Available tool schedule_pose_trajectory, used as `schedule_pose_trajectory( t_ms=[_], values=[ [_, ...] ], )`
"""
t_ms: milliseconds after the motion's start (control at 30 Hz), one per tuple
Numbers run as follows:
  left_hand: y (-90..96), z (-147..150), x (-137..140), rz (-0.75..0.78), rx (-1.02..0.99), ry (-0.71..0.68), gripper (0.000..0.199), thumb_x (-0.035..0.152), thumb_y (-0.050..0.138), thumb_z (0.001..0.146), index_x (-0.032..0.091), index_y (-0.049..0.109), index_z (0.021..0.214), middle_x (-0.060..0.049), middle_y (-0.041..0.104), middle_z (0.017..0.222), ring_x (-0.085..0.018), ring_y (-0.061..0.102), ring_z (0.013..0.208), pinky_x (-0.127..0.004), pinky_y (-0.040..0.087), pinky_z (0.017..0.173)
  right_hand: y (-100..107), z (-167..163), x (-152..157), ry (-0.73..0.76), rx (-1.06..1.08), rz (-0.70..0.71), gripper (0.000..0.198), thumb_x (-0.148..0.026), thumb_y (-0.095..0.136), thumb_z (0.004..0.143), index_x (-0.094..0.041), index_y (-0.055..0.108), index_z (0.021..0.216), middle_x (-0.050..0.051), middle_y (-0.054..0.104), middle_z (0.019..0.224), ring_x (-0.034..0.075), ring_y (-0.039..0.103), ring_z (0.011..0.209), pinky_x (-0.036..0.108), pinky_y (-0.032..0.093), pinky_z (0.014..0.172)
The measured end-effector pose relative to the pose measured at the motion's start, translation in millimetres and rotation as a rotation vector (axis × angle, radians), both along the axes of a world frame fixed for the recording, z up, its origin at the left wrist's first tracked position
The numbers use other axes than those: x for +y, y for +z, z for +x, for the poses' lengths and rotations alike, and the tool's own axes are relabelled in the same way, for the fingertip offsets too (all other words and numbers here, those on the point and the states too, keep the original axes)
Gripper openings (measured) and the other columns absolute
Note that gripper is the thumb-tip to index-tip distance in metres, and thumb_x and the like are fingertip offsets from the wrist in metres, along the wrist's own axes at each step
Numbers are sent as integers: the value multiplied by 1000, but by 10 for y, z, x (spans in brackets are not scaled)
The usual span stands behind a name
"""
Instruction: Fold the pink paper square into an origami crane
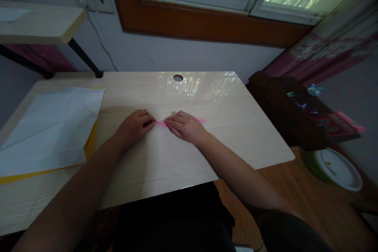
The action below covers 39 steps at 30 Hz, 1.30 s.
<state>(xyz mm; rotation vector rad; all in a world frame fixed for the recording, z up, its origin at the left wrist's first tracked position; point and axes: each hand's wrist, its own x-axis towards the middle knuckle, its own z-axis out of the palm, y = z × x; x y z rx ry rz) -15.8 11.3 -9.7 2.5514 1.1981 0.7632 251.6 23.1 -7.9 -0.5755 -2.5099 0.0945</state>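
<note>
A narrow folded strip of pink paper (161, 123) lies across the middle of the pale wooden table (177, 165). My left hand (136, 125) pinches its left end between thumb and fingers. Over the strip's middle rests my right hand (185, 126), fingers together and pressing it near the left hand. The paper's pointed right end sticks out past the right hand. Part of the strip is hidden under the right fingers.
To the left, large creased white sheets (56, 122) lie over a yellow sheet (91, 141). A raised shelf (44, 23) stands at the back left. The tabletop has a round cable hole (178, 78). Dark furniture (295, 106) and a green-and-white bin (336, 168) are at the right.
</note>
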Motion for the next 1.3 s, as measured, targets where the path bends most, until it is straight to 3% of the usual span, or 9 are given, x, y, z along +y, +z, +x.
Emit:
schedule_pose_trajectory(
  t_ms=[300,533,700,833,1067,1200,1300],
  values=[
    [71,78,-66,5,-47,-13,19,21,64,93,20,69,111,-4,67,93,-17,62,81,-31,52,78,24,36,-20,-76,14,49,22,-25,58,101,-19,73,115,6,79,107,22,66,95,39,54,87],
    [63,84,-83,-14,-116,-47,13,21,60,97,20,72,101,-4,68,96,-15,65,84,-28,53,79,75,2,-41,-15,108,2,19,-24,60,100,-20,72,114,5,78,109,21,68,97,38,55,89],
    [108,75,-98,47,-205,32,12,20,61,96,20,72,99,-4,68,93,-14,66,82,-26,54,78,137,44,-32,-84,136,-60,26,-30,61,100,-23,68,124,7,75,121,22,67,110,43,54,98],
    [162,85,-109,107,-245,53,11,19,61,96,20,72,97,-4,70,92,-14,67,84,-27,54,81,113,81,-1,-149,147,-89,46,-38,66,96,-23,59,139,11,66,138,26,62,123,47,52,105],
    [205,106,-133,207,-276,3,9,19,65,94,20,70,101,-3,71,91,-13,68,81,-25,56,78,73,57,20,-98,70,-70,36,-24,57,100,-24,64,135,8,69,136,24,64,124,48,53,105],
    [193,102,-137,175,-263,21,19,21,67,93,20,67,112,-3,71,91,-12,69,79,-24,56,76,94,54,13,-77,56,-39,34,-22,57,100,-23,65,133,8,70,134,24,65,124,47,54,104],
    [193,99,-134,161,-272,12,12,21,67,94,19,69,106,-3,72,91,-13,69,80,-24,56,77,104,55,7,-57,60,-14,33,-23,57,100,-22,65,132,8,70,134,24,66,123,45,55,103]
  ],
)
